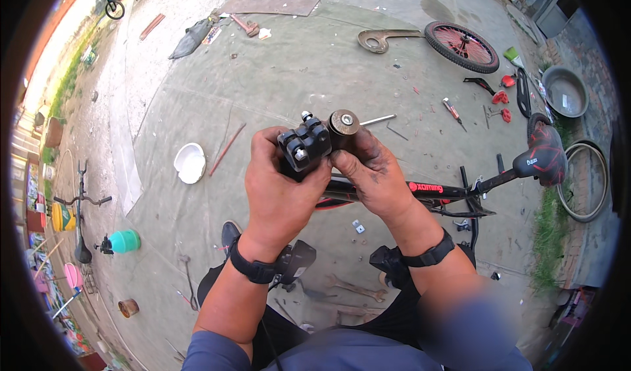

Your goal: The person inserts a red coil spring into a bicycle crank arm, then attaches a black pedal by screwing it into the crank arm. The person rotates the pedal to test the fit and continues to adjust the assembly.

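Observation:
My left hand is closed around a black bicycle stem, a blocky clamp with silver bolts showing. Right beside it is a round metal-capped end with a bolt in its middle. My right hand is closed at that capped end, thumb pressed near the stem and fingertips dark with grime. Beneath both hands the black bicycle frame with red markings runs off to the right, up to a black-and-red saddle. A silver rod shows beyond my right fingers; whether I hold it, I cannot tell.
A spoked wheel lies at the far right, near a grey basin. Left of my hands are a white bowl and a red-brown stick. A wrench and small parts lie near my legs. A teal container stands left.

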A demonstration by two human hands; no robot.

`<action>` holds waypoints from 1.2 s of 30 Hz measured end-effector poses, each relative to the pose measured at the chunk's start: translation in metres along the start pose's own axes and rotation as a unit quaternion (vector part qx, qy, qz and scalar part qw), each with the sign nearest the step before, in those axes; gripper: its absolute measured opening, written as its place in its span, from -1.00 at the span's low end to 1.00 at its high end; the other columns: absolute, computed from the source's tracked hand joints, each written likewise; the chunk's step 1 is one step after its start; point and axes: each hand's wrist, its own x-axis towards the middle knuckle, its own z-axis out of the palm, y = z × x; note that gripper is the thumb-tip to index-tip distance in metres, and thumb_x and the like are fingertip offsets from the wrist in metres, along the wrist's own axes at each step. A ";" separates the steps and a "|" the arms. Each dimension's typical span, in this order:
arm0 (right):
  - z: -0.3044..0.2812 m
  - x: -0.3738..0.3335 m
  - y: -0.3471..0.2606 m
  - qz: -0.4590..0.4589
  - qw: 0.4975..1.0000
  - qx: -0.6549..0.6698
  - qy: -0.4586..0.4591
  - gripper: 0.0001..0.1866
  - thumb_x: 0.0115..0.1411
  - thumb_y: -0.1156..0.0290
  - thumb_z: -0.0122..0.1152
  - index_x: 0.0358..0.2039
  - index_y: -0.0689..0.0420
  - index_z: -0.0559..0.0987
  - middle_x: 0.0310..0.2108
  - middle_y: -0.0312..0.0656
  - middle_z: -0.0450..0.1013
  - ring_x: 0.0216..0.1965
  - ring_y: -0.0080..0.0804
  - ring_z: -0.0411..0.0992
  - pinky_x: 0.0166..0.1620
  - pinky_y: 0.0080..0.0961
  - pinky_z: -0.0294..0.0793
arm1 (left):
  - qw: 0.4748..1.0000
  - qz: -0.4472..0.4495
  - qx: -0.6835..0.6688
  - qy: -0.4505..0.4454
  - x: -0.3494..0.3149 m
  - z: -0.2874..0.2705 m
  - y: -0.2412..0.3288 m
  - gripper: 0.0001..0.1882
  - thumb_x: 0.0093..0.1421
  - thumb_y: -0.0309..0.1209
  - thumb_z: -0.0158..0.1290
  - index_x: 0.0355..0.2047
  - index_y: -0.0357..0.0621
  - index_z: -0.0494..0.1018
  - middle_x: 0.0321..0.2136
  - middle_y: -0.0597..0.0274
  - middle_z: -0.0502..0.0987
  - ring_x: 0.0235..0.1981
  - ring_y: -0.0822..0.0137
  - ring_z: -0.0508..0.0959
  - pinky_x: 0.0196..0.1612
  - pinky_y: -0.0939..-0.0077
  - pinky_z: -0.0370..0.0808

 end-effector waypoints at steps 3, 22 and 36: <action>-0.002 0.001 0.003 -0.006 1.000 0.019 -0.012 -0.54 0.49 0.44 0.19 0.34 0.22 0.41 0.18 -0.20 0.53 0.07 -0.53 0.49 0.12 -0.47 0.56 | 1.000 -0.012 0.001 -0.018 0.003 -0.006 0.002 -0.47 0.12 -0.53 0.40 0.00 -0.26 0.35 -0.18 0.11 0.65 -0.20 0.45 0.65 -0.15 0.50 0.60; -0.001 0.011 0.009 -0.001 1.000 0.020 -0.015 -0.59 0.47 0.45 0.23 0.27 0.21 0.46 -0.27 -0.35 0.46 -0.36 -0.66 0.33 -0.25 -0.60 0.45 | 0.889 0.137 0.314 -0.304 0.072 -0.049 0.119 -0.53 0.11 -0.37 0.43 0.00 -0.27 0.56 -0.24 0.02 0.60 -0.22 0.07 0.63 -0.12 0.29 0.55; -0.004 0.012 0.009 0.027 1.000 0.012 -0.004 -0.60 0.43 0.46 0.28 0.23 0.23 0.48 -0.21 -0.36 0.52 -0.36 -0.69 0.34 -0.31 -0.64 0.44 | 0.726 0.217 0.482 -0.440 0.116 -0.014 0.163 -0.62 0.04 -0.39 0.37 -0.15 -0.28 0.59 -0.31 -0.10 0.61 -0.21 -0.17 0.61 -0.13 0.08 0.55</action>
